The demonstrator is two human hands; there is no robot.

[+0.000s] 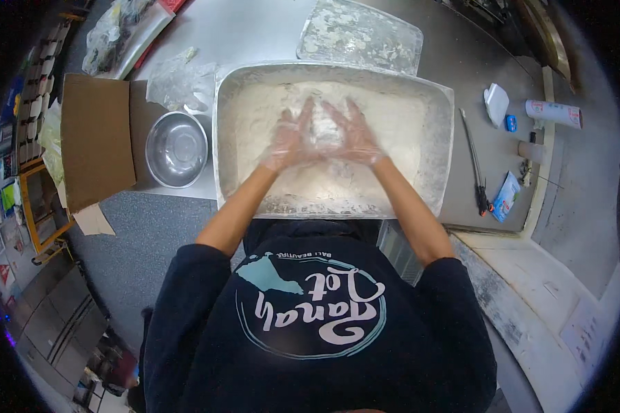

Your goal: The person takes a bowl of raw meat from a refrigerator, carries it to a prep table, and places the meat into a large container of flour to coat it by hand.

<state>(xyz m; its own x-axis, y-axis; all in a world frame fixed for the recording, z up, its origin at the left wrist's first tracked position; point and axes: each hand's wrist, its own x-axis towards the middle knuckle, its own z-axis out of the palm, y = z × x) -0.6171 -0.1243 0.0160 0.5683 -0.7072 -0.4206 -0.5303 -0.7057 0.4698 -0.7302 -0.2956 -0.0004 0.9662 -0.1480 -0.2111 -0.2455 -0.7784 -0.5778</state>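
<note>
A large metal tub (436, 103) holds a bed of white powder (392, 124), perhaps flour. Both hands are in it and wear clear plastic gloves. My left hand (289, 137) is left of the tub's middle, its fingers spread and pointing away from me. Close on its right, my right hand (354, 131) has its fingers spread too. Between them lies a whiter patch of powder. Motion blurs the fingers, and whether anything small lies under the palms cannot be seen.
Left of the tub stand a steel bowl (176, 149), a clear plastic bag (178, 77) and an open cardboard box (98, 142). Behind it lies a powder-dusted tray (361, 38). On the right are a long thin tool with a dark handle (474, 160), a blue packet (506, 196) and a roll (554, 113).
</note>
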